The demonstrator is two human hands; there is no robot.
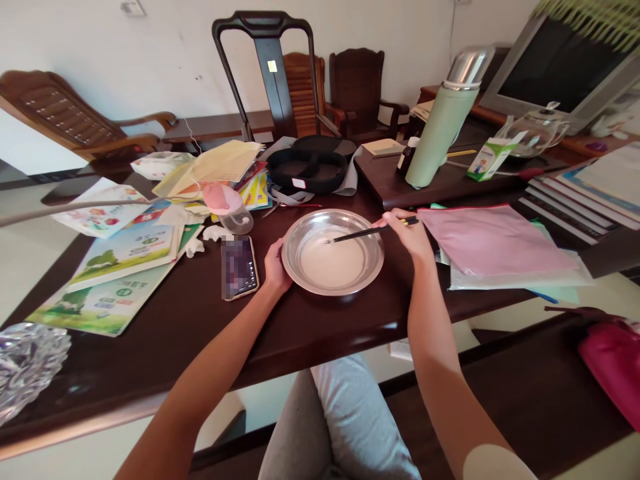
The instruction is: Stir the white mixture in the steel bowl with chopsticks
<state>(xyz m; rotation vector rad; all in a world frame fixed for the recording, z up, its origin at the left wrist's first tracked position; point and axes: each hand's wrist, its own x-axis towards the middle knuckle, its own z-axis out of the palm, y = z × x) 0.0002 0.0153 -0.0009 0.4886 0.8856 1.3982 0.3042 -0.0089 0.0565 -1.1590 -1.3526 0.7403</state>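
Chopsticks (370, 232) clamped in right hand (407, 230) fingers, tips in white liquid (333, 263), left hand (277, 265) fingers gripping steel bowl (373, 270) rim, phone (239, 267) just left of them.

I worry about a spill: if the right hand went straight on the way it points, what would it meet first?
Probably the right rim of the metal bowl; the right hand points leftward along its chopsticks, whose tips reach inside.
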